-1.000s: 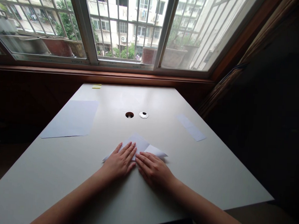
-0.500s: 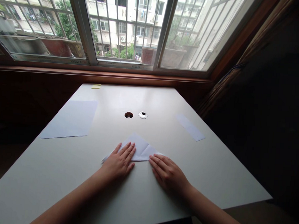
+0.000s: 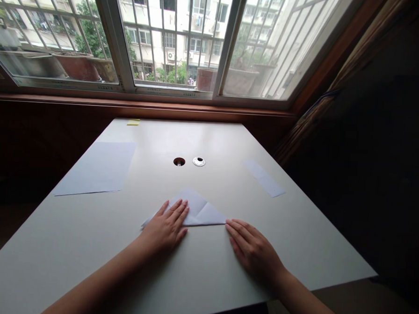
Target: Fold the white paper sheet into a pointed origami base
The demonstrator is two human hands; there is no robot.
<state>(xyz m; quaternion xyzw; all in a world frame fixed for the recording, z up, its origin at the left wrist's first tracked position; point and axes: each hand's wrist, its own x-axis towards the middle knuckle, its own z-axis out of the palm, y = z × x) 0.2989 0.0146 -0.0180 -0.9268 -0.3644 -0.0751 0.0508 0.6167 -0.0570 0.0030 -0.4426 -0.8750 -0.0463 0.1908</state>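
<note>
A white sheet folded into a triangle (image 3: 198, 211) lies on the pale table (image 3: 189, 273) in front of me. My left hand (image 3: 166, 227) lies flat on the left half of the folded paper, fingers stretched out and pressing it down. My right hand (image 3: 254, 251) rests flat on the table with its fingertips at the triangle's right corner, fingers extended and holding nothing.
A flat white sheet (image 3: 98, 168) lies at the table's left, and a narrow paper strip (image 3: 263, 177) at the right. A cable hole (image 3: 179, 161) and its round cap (image 3: 199, 161) sit mid-table. A yellow note (image 3: 133, 122) lies by the window edge. A dark curtain hangs at right.
My right hand has slid rightwards along the lower fold, from beside the left hand to the paper's right corner. The left hand has stayed in place.
</note>
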